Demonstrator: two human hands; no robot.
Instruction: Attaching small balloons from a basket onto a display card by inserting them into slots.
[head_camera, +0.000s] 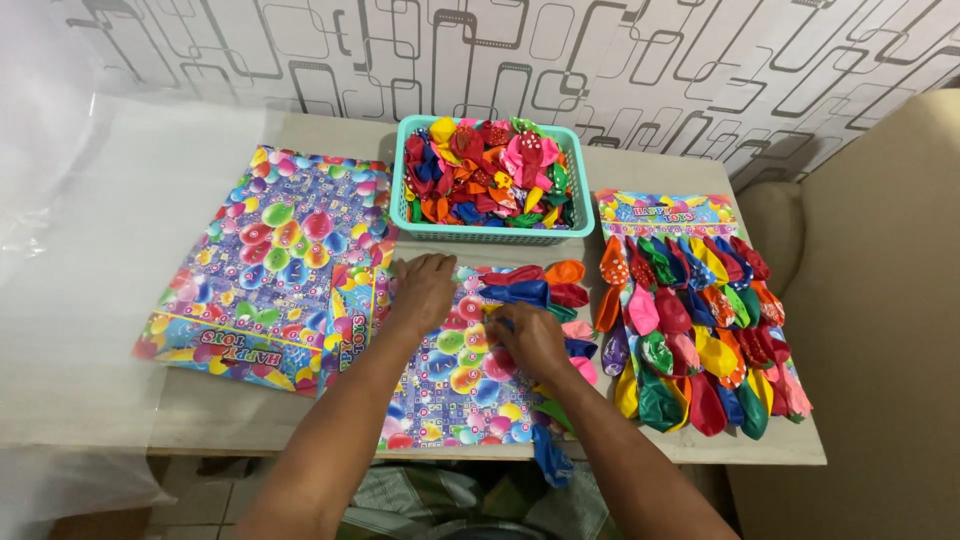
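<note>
Left hand (425, 290) lies flat, fingers spread, pressing the printed card sheet (450, 385) at centre frame against the table (700, 445). Right hand (530, 338) is pinched on a balloon (497, 318) at the sheet's right edge, beside a column of fitted balloons (545, 285). Balloons appear light, limp and stretchy; grip is best taken at the neck. A basket (480, 234) of loose balloons sits at upper centre, a finished card (690, 310) at right.
</note>
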